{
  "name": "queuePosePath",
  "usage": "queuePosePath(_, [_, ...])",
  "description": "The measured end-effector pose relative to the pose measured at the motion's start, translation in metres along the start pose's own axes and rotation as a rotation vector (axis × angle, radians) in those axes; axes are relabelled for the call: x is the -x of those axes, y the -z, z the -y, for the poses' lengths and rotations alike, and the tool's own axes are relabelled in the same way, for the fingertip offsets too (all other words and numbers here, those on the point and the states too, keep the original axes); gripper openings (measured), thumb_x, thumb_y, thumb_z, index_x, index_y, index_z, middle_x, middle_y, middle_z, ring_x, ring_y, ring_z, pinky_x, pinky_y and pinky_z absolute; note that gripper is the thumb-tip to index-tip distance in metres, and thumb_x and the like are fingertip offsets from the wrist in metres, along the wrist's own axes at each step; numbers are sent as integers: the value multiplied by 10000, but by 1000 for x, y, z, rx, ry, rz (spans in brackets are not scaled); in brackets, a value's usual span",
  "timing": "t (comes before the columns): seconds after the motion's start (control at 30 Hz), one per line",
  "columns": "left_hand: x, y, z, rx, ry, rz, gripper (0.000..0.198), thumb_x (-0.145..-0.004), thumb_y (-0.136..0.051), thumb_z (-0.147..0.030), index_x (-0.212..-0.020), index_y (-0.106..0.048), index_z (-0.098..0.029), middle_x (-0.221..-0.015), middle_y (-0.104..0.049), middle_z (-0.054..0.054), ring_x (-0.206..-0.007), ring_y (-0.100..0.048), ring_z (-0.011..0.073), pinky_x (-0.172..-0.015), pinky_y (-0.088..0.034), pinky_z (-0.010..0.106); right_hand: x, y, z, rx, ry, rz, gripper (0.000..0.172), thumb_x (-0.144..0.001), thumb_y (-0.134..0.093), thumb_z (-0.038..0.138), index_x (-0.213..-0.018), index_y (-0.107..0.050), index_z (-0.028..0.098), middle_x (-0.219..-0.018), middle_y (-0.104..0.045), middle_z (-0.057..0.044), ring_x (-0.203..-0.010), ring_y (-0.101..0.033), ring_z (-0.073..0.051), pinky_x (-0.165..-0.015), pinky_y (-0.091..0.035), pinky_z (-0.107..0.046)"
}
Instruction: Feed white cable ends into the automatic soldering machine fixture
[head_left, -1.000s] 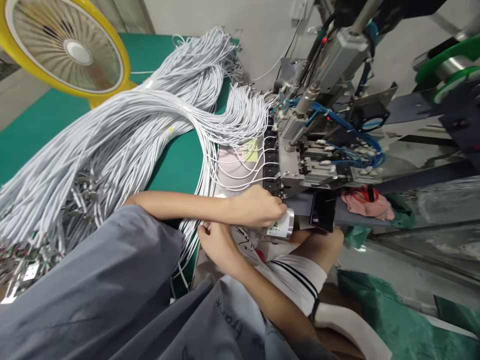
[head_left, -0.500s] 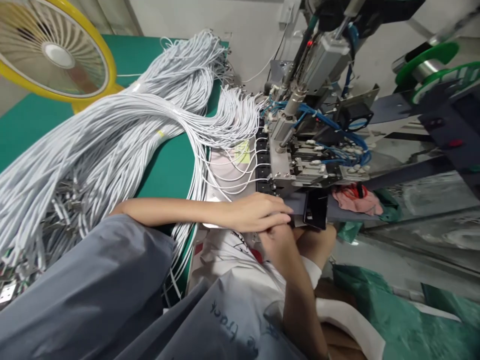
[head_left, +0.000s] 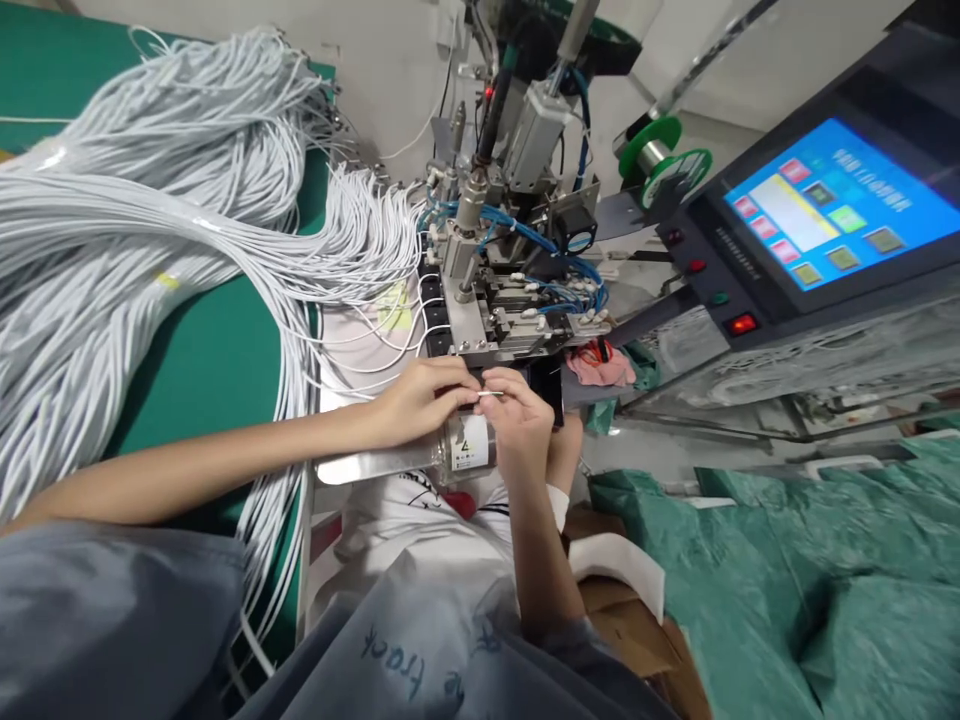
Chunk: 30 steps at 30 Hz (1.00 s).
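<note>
My left hand [head_left: 424, 402] reaches in from the left, thumb and fingers pinched together at the machine's front edge. A short white cable end [head_left: 490, 393] shows between its fingertips and those of my right hand [head_left: 523, 412], whose fingers are curled around the other end. Just behind them is the row of black cable holders [head_left: 433, 318] on the machine [head_left: 465, 268], with white cables running into it. Below my fingertips lies a clear container with a white label [head_left: 469, 443]. The rest of the held cable is hidden by my left hand.
Long bundles of white cables [head_left: 150, 215] cover much of the green table [head_left: 199, 350] at left. A control screen [head_left: 847, 205] stands at right, with a green wire spool [head_left: 660, 160] behind. A dark phone [head_left: 551, 388] and pink cloth [head_left: 598, 365] lie beside my right hand.
My view has swung right, bringing in the control screen and losing the yellow fan. My hands, overlapping before, are now side by side with a white cable end between their fingertips.
</note>
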<state>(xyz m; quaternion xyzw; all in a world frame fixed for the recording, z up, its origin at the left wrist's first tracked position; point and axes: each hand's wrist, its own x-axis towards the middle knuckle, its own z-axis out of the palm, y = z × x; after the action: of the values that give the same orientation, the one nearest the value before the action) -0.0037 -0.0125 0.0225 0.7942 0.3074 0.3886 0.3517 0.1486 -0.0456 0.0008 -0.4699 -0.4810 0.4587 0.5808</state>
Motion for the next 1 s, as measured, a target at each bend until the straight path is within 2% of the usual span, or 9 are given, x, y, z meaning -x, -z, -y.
queuePosePath(0.13, [1, 1, 1, -18, -41, -16, 231, -906, -462, -238, -846, -663, -141, -742, -607, 38, -697, -561, 115, -659, -462, 242, 0, -6, -4, 92, 48, -83, 123, -746, -628, 277, -791, -662, 167, -858, -571, -50, -702, -547, -127, -569, -461, -255])
queuePosePath(0.23, [-1, 3, 1, -96, -66, 64, 238, -912, -434, -202, -902, -662, -134, -805, -614, 58, -748, -569, 123, -683, -468, 248, 0, -6, -6, 127, 31, -98, 144, -759, -619, 296, -791, -664, 164, -814, -555, -38, -651, -518, -111, -539, -430, -241])
queuePosePath(0.33, [-2, 5, 2, -171, -68, 94, 235, -900, -438, -169, -881, -668, -128, -795, -611, 58, -730, -565, 122, -670, -456, 240, -2, -3, -5, 146, 16, -57, 169, -776, -598, 307, -826, -678, 167, -837, -564, -41, -580, -479, -88, -501, -401, -236])
queuePosePath(0.47, [-3, 7, 5, -185, -78, 36, 202, -872, -476, -152, -837, -675, -135, -739, -606, 41, -679, -553, 115, -640, -442, 231, -9, 3, 8, 232, 89, -41, 141, -765, -601, 269, -804, -692, 168, -787, -586, -43, -678, -530, -130, -576, -428, -254])
queuePosePath(0.63, [-4, 8, 4, -170, -77, 68, 193, -864, -487, -151, -818, -674, -137, -733, -600, 40, -671, -545, 114, -611, -428, 226, -17, 9, 21, 322, 49, 138, 147, -742, -613, 258, -657, -671, 153, -599, -511, 5, -569, -453, -105, -533, -370, -244])
queuePosePath(0.73, [-3, 6, 1, -145, -49, 16, 170, -849, -515, -150, -770, -665, -135, -682, -583, 20, -626, -522, 102, -588, -403, 217, -14, 3, 15, 269, 46, 57, 178, -729, -625, 266, -597, -645, 148, -537, -419, 33, -520, -386, -90, -520, -350, -244])
queuePosePath(0.87, [0, 3, 0, -131, -42, -42, 169, -844, -524, -150, -728, -645, -129, -641, -549, 5, -588, -490, 89, -561, -372, 204, -6, -7, 5, 212, 83, -75, 197, -771, -592, 276, -632, -652, 149, -565, -432, 21, -547, -403, -102, -519, -340, -247])
queuePosePath(0.93, [1, 3, 2, -139, -76, -32, 175, -853, -507, -145, -739, -639, -130, -654, -542, 9, -598, -488, 91, -557, -364, 201, -7, -5, 7, 249, 100, -65, 206, -777, -585, 277, -625, -644, 152, -574, -443, 17, -553, -404, -103, -518, -333, -246])
queuePosePath(1.0, [0, 5, 4, -153, -113, 13, 182, -858, -485, -128, -754, -635, -131, -681, -544, 19, -618, -490, 96, -564, -364, 203, -12, 2, 13, 285, 85, 34, 205, -759, -600, 276, -595, -625, 154, -572, -449, 18, -549, -401, -100, -519, -330, -244])
